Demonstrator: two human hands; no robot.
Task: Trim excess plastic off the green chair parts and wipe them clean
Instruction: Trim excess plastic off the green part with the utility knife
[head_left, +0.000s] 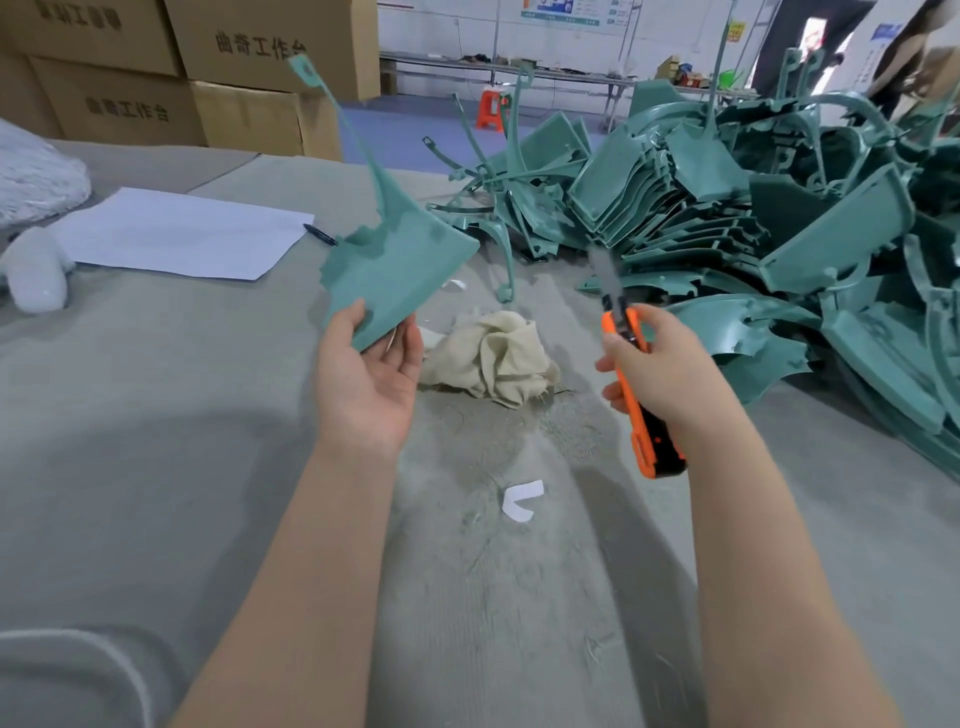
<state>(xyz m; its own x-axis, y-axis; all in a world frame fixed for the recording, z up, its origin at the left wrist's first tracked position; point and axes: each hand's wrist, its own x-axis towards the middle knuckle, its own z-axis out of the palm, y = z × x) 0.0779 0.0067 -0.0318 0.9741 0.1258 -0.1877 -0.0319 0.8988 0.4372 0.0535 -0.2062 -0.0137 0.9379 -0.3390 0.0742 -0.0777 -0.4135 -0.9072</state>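
Note:
My left hand (366, 374) holds a green chair part (395, 260) by its lower edge, thumb over the front and fingers behind. The part is a flat triangular panel with ragged flash on its left side and a thin stem rising up and left. An orange and black utility knife (641, 395) sits in my right hand (660, 364), fingers wrapped round the handle; its blurred blade points up, apart from the part. A crumpled beige cloth (493, 358) lies on the grey table (156, 415) between my hands.
A big heap of green chair parts (753, 228) fills the table's right side. A white paper sheet (176, 234) with a pen (320, 235) lies at the left, beside white padding (36, 176). Cardboard boxes (208, 67) stand behind. A white scrap (522, 501) lies near me.

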